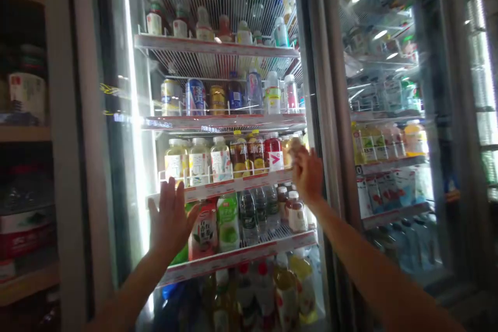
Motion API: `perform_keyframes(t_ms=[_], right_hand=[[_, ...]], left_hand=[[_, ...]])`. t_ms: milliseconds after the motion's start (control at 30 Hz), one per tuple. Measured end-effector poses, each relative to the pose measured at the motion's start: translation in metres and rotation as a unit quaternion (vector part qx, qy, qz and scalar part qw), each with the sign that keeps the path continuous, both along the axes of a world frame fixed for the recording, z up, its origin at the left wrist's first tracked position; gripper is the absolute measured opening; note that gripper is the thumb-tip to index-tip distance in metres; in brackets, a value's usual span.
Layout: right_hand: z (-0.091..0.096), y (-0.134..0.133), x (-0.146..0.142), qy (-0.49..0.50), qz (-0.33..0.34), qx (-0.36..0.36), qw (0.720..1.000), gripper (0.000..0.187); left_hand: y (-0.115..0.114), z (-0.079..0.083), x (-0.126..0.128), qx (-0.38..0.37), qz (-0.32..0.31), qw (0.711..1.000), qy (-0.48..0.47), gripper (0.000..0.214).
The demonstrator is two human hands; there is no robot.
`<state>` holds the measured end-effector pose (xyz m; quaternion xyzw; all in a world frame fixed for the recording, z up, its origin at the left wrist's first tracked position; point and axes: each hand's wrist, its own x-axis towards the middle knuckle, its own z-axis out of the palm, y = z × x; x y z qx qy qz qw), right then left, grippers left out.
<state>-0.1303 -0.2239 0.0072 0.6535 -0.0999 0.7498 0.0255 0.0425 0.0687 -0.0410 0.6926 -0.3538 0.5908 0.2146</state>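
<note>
My left hand (171, 215) is raised with its fingers spread, in front of the left end of a drinks fridge shelf (249, 182). No object shows in it; whether it touches the glass I cannot tell. On the right, my right hand (308, 174) is closed at the fridge's right side, near the door frame (330, 166). A small, pale, blurred thing shows at its fingertips, too smeared to name. Between the hands stand pale tea bottles (199, 161), dark bottles with yellow caps (256, 153) and a red bottle (273, 151).
Lower down are a green bottle (228, 223), a red bottle with a white-lettered label (203, 231) and dark water bottles (249, 212). Cans (195, 97) line a higher shelf. Another glass-fronted fridge (389, 161) stands at right, wooden shelving (25, 134) at left.
</note>
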Motion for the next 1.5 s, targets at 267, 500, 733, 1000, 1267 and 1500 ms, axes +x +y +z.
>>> perform_keyframes(t_ms=[267, 500, 733, 1000, 1267, 1500], right_hand=[[-0.034, 0.075, 0.051, 0.139, 0.060, -0.134, 0.979, 0.057], [-0.016, 0.006, 0.008, -0.021, -0.038, 0.032, 0.999, 0.057], [-0.027, 0.046, 0.036, 0.183, -0.021, -0.188, 0.965, 0.067], [0.047, -0.009, 0.004, -0.006, -0.047, 0.018, 0.999, 0.061], [0.033, -0.004, 0.007, 0.069, -0.034, -0.163, 0.984, 0.069], [0.008, 0.032, 0.027, 0.091, -0.008, -0.160, 0.983, 0.070]], left_hand=[[0.001, 0.001, -0.002, -0.007, 0.007, 1.000, 0.001, 0.072], [-0.003, 0.000, -0.006, -0.007, 0.020, 1.000, 0.007, 0.070], [-0.002, -0.001, -0.004, -0.014, 0.027, 1.000, 0.007, 0.069], [-0.004, -0.003, -0.004, -0.020, 0.026, 0.999, 0.005, 0.067], [-0.002, -0.008, 0.003, -0.018, 0.034, 0.999, 0.001, 0.065], [-0.005, -0.010, 0.001, -0.030, 0.032, 0.999, 0.013, 0.061]])
